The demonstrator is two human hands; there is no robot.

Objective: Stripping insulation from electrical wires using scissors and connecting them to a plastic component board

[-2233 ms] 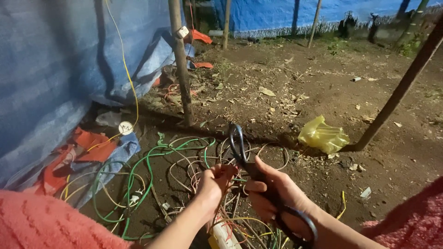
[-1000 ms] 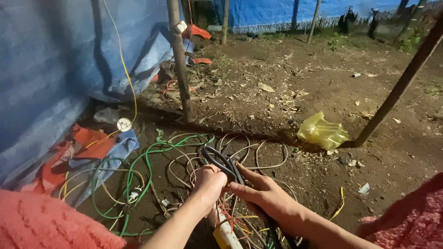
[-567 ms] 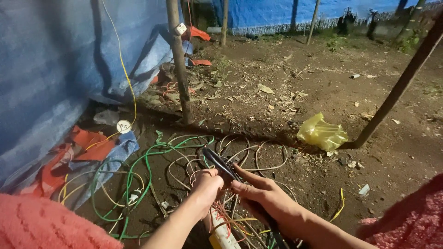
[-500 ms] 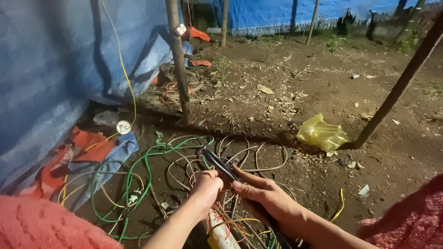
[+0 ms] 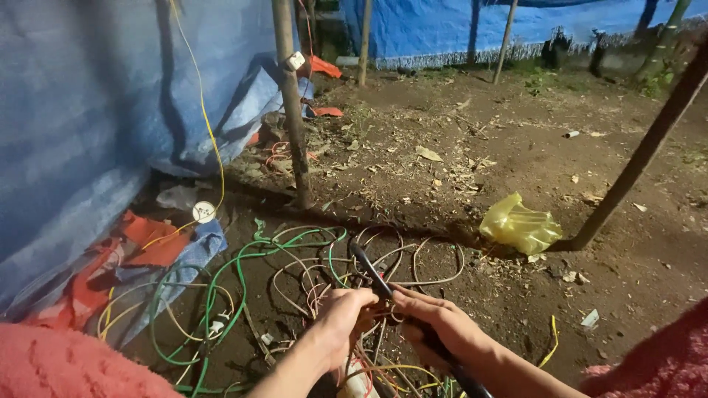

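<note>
The fingers of the right hand [image 5: 435,324] are curled tight around a black tool [image 5: 380,284] that points up and away. The left hand [image 5: 343,320] has its fingers closed on thin wires [image 5: 317,295], right beside the tool. Both arms reach forward over the dirt ground [image 5: 442,191]. A green cable [image 5: 243,258] loops nearby. A yellow bag [image 5: 520,225] lies farther off.

Closed dark scissors [image 5: 372,274] point up-left over a tangle of green, white and yellow wires [image 5: 287,280].
</note>
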